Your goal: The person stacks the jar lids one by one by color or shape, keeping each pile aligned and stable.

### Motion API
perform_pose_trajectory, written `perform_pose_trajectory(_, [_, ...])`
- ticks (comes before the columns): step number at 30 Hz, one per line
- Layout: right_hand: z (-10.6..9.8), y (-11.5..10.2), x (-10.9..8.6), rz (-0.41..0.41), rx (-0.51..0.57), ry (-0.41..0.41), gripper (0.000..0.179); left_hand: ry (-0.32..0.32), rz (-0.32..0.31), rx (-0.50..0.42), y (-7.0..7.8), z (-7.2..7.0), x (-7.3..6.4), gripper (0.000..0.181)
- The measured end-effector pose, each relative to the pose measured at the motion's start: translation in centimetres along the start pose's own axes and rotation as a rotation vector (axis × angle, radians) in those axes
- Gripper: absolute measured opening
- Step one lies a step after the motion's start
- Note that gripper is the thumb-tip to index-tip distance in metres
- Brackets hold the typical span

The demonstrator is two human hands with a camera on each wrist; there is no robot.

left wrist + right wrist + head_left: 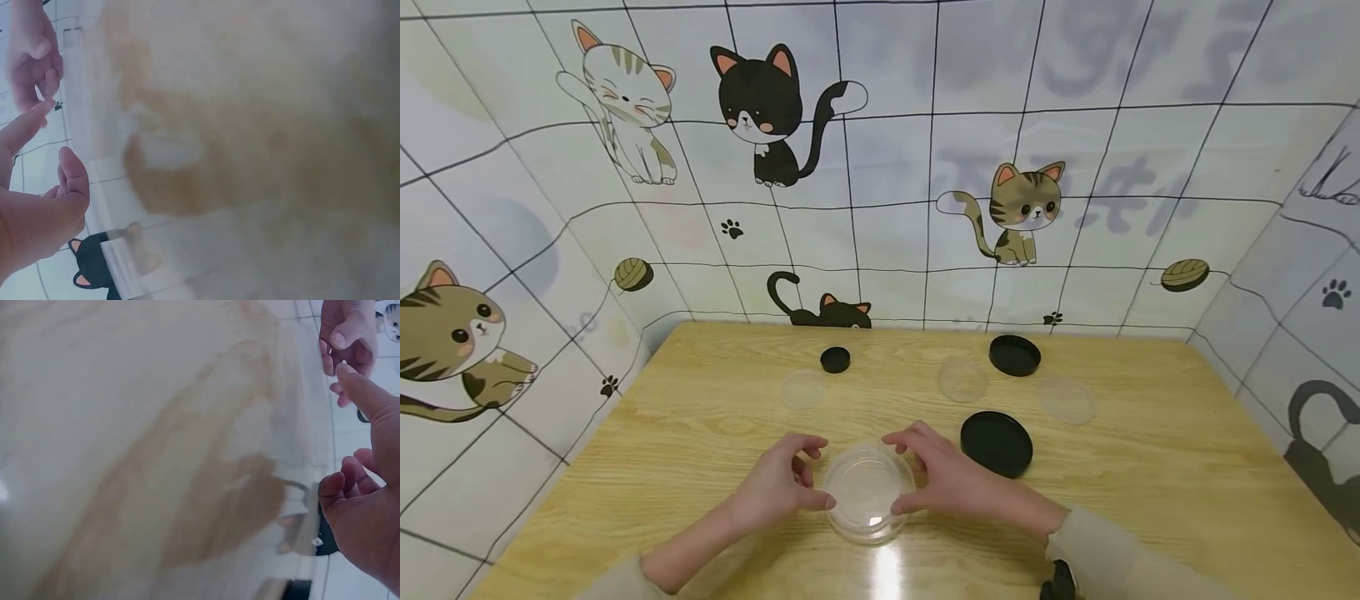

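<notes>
A round clear plastic container [867, 487] sits on the table before me, between the two hands. My left hand [786, 475] is at its left side, thumb near the rim and the fingers bent loosely. On the other side, my right hand [943, 475] has its thumb tip over the right rim, index finger by the far edge. The left wrist view shows the left hand [44, 206] with thumb and fingers apart and nothing between them. Likewise, the right hand [369, 481] in the right wrist view has parted fingers. Contact with the clear rim is hard to tell.
A large black lid [997, 444] lies just beyond the right hand. Farther back are a medium black lid [1015, 356], a small black lid [835, 360] and clear discs [962, 380], [803, 389], [1067, 400]. A cat-print cloth [887, 167] encloses the wooden table [715, 383].
</notes>
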State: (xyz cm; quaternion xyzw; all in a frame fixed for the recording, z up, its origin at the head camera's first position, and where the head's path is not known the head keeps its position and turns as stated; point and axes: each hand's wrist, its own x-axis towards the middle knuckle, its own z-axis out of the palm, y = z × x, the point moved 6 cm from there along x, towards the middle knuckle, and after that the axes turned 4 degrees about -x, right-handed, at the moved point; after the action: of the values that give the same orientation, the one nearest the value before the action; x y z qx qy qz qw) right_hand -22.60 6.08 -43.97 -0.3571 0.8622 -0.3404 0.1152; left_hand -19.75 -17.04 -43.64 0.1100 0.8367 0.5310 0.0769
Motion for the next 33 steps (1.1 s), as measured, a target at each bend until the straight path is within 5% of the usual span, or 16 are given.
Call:
perform_pose_trajectory(14, [-6.3, 1.8, -3.4, 0.013, 0.004, 0.257, 0.073, 0.023, 0.069, -0.091, 2.5, -2.3, 4.4, 0.071])
perform_pose_trajectory(21, [-9.0, 3.2, -5.7, 0.046, 0.037, 0.357, 0.076, 0.014, 0.094, -0.082, 4.1, -1.6, 6.8, 0.068])
perform_pose_trajectory(33, [-12.1, 4.8, -9.3, 0.118, -0.016, 0.461, 0.076, -0.03, 0.087, -0.111, 4.3, 0.8, 11.9, 0.068])
